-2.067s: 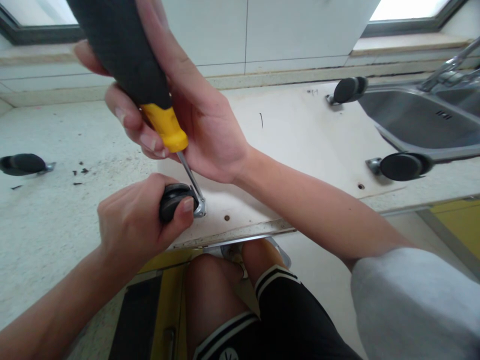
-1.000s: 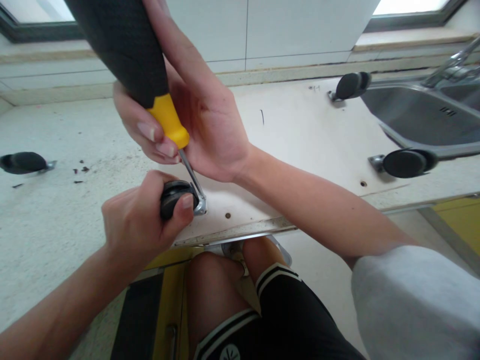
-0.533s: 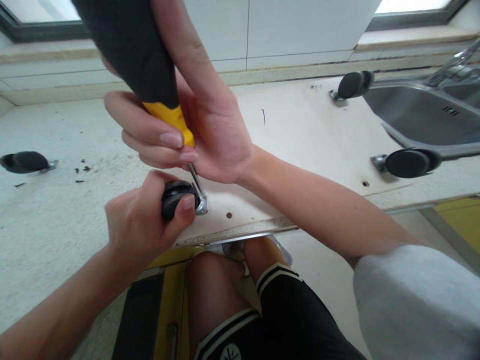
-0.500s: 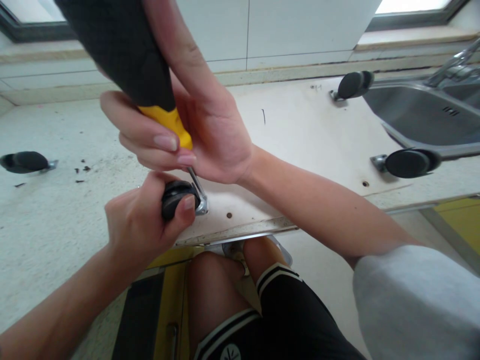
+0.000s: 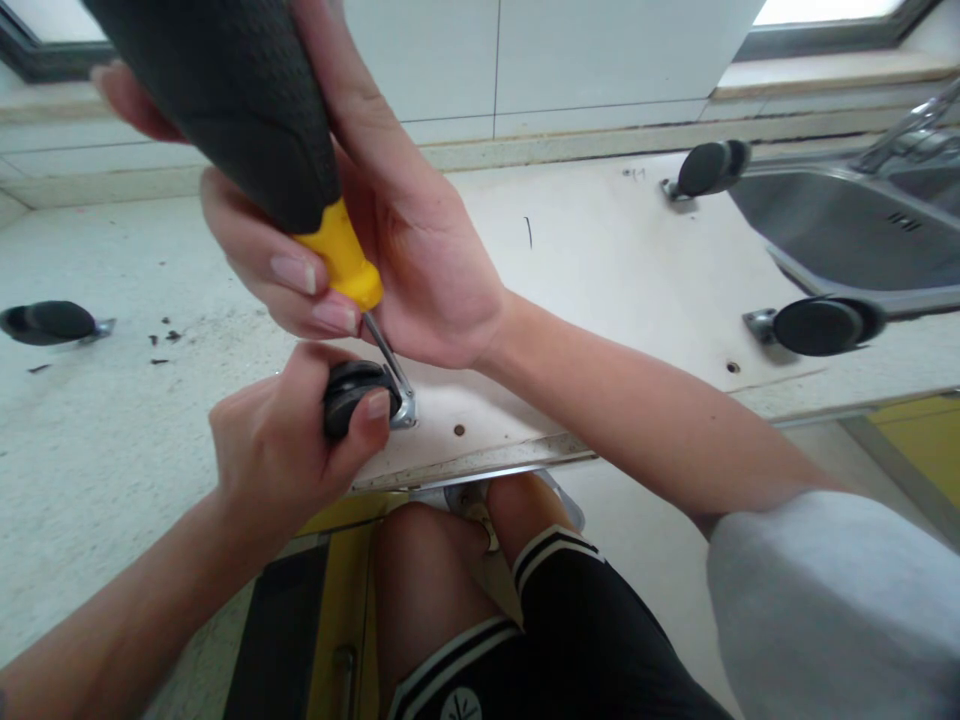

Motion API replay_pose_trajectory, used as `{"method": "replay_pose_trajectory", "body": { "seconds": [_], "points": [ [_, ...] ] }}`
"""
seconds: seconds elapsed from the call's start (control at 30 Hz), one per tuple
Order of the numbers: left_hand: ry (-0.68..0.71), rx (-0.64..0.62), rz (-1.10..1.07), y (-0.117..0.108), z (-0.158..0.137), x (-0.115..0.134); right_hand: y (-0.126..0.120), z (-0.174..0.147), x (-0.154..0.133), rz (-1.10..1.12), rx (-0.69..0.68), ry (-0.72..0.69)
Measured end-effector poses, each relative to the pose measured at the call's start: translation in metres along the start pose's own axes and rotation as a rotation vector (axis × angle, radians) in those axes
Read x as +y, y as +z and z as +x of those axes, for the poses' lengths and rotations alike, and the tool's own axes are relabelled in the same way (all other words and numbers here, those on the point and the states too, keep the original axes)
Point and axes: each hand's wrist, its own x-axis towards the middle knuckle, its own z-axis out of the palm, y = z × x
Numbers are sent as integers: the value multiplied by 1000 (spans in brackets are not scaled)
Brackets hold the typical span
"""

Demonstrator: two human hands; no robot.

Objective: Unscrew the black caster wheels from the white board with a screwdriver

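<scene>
My right hand point(image 5: 420, 250) is closed around a screwdriver point(image 5: 341, 255) with a black and yellow handle, though its index finger stands away from the grip. The metal shaft slants down, its tip at the metal plate of a black caster wheel point(image 5: 352, 400). My left hand point(image 5: 292, 430) grips that caster from the left, thumb in front. The caster's plate rests at the near left corner of a white board point(image 5: 600, 290). Whether a screw sits under the tip is hard to make out.
Two more casters, one far point(image 5: 709, 168) and one near point(image 5: 825, 325), stand at the board's right end. Another caster point(image 5: 52, 322) lies on the speckled counter point(image 5: 97, 430) at left, near dark crumbs. A steel sink point(image 5: 840, 235) and tap are at right.
My right hand's fingers have shifted and loosened on the screwdriver handle, with the index finger now extended. The handle has turned and tilted slightly left. My left hand and the caster stay put.
</scene>
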Motion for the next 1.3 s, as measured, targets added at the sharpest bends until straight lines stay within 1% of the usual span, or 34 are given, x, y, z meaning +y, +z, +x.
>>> {"method": "replay_pose_trajectory", "body": {
  "seconds": [0.07, 0.1, 0.17, 0.23, 0.3, 0.37, 0.43, 0.5, 0.57, 0.63, 0.7, 0.8, 0.9, 0.97, 1.07, 1.17, 1.23, 1.3],
  "points": [
    [-13, 13, -36, 0, 0, 0, -2, -2, -5, -124, -48, 81],
    [-28, 16, -60, 1, -1, 0, -4, -2, -6, -155, -53, 78],
    [-53, 12, -92, 3, -3, -1, -11, 1, -8, -112, -34, 8],
    [-64, -12, -95, 5, -5, -2, -19, 7, -8, -30, -27, -29],
    [-51, -16, -68, 4, -5, -2, -27, 14, -8, 77, -65, -76],
    [2, -11, -33, 1, -3, -2, -27, 17, -8, 213, -164, -124],
    [96, 11, 4, -3, 0, 0, -20, 16, -10, 362, -221, -142],
    [187, 34, 31, -6, 3, 2, -8, 13, -11, 469, -176, -111],
    [240, 69, 37, -7, 3, 4, 3, 10, -11, 487, -64, -96],
    [268, 96, 21, -5, 0, 8, 6, 9, -9, 406, 59, -108],
    [244, 124, -4, -1, -5, 13, 2, 10, -7, 283, 155, -150],
    [155, 178, -55, 6, -13, 19, -8, 13, -5, 64, 201, -223],
    [127, 245, -142, 12, -18, 19, -12, 12, -4, -186, 258, -221],
    [123, 271, -192, 15, -21, 17, -11, 11, -2, -296, 302, -235],
    [147, 310, -201, 17, -24, 13, -6, 12, 1, -387, 366, -304],
    [224, 348, -197, 16, -27, 16, 2, 14, 3, -431, 454, -320],
    [311, 333, -202, 14, -29, 21, 8, 16, 2, -433, 488, -316],
    [365, 313, -206, 12, -31, 27, 12, 17, 2, -411, 501, -332]
  ]
}}
